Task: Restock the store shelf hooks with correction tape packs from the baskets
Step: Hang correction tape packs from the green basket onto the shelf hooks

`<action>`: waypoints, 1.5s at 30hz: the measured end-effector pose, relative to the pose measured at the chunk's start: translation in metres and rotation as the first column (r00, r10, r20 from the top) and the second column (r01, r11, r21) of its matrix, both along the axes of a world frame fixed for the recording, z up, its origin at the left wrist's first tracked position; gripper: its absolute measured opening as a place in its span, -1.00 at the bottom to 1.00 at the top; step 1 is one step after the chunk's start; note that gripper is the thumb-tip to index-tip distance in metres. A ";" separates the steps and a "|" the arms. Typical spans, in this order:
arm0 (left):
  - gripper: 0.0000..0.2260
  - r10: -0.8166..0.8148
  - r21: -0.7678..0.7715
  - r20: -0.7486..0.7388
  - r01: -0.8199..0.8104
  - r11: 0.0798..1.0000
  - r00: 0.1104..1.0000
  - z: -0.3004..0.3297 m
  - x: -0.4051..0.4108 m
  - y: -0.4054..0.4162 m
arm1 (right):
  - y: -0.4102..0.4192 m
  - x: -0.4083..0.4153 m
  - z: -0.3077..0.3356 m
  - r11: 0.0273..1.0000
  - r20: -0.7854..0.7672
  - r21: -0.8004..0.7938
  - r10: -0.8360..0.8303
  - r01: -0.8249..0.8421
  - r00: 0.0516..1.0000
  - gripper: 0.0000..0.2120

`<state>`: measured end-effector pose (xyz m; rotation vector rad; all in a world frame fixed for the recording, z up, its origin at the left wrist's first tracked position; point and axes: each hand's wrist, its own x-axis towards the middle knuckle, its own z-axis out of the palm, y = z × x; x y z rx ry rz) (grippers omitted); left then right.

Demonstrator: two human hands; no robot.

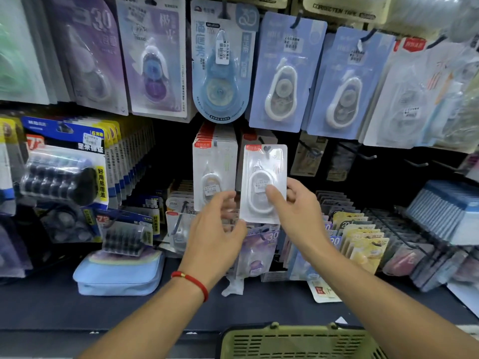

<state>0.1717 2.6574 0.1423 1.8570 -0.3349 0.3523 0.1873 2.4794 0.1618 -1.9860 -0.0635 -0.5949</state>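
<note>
At the bottom edge of the frame, right of centre, sits one green slotted basket point(298, 343), only its rim and upper wall in view. Above it two bare forearms reach up toward the middle of the frame; the left one wears a red cord bracelet point(191, 281). The right hand point(298, 211) holds a single white correction tape pack point(263, 182) upright at frame centre, thumb pressed on the blister front and fingers curled behind its right edge. The left hand point(220, 229) is just beside the pack's lower left corner, its fingers loosely bent and slightly apart; whether they touch the pack cannot be told because of blur. Behind the hands, a dark shelf point(129, 312) carries one pale blue pouch point(119, 273) at lower left and rows of upright card packs to the right. Just left of the held pack, a stack of matching white packs point(215, 172) hangs on a hook. Farther up, the top row shows two blue-backed packs point(285, 73) side by side at upper right, one rounded blue pack point(223, 63) at top centre, and two purple ones point(155, 58) at upper left. Several bare black hooks point(363, 154) stick out at middle right.
</note>
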 end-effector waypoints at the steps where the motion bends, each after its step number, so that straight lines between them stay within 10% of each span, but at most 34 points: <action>1: -0.55 0.049 0.096 0.078 -0.057 0.994 0.996 0.001 0.002 0.004 | -0.002 0.005 -0.004 0.989 0.000 -0.140 -0.050 0.050 0.999 -0.64; 6: -0.42 0.121 0.421 0.272 -0.231 0.877 0.955 0.001 0.018 0.016 | -0.005 0.026 -0.025 0.717 0.343 -0.634 -0.073 0.288 0.937 -0.52; 12: -0.26 0.079 0.595 0.272 -0.232 0.770 0.959 -0.009 0.023 0.015 | 0.003 0.073 -0.018 0.452 0.174 -0.879 0.009 0.151 0.985 -0.45; 26: -0.34 -0.055 0.665 0.280 -0.153 0.731 0.958 -0.014 0.007 0.018 | -0.045 -0.009 -0.044 0.547 -0.025 -0.830 0.161 -0.111 0.987 -0.63; 32: -0.59 -0.390 0.809 0.037 0.202 0.552 0.920 -0.061 -0.030 0.008 | -0.124 -0.107 -0.114 0.524 -0.558 -0.717 -0.036 -0.460 0.829 -0.75; 38: -0.53 -0.425 0.841 -0.393 0.506 0.193 0.815 -0.166 -0.103 -0.013 | -0.177 -0.171 -0.217 0.359 -0.847 -0.532 -0.247 -0.767 0.471 -0.64; 45: -0.51 -0.350 0.735 -0.589 0.663 0.143 0.728 -0.242 -0.171 -0.037 | -0.207 -0.221 -0.303 0.022 -0.801 -0.548 -0.301 -0.836 0.517 -0.27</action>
